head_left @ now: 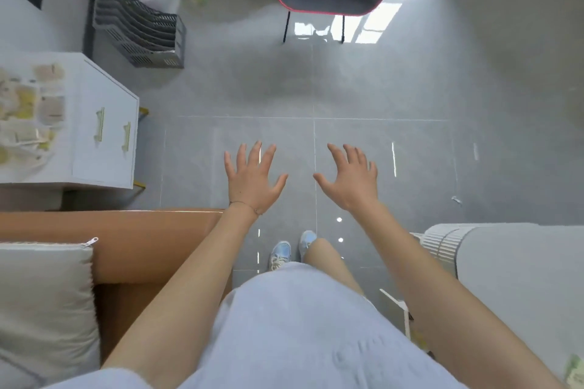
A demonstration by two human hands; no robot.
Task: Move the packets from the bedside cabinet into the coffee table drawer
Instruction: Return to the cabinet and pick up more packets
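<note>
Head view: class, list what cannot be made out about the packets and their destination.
Packets, head view: blurred, cut off by the left edge; count and print unreadable.
Bedside cabinet inside: hidden behind its closed fronts.
Coffee table drawer: not seen in this view.

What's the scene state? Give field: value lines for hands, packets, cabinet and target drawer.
left hand: open, fingers spread, holds nothing
right hand: open, fingers spread, holds nothing
packets: many, lying on top of the cabinet, far left of view
cabinet: white, two handles on its front
coffee table drawer: not in view
progress: no packet picked up yet
</note>
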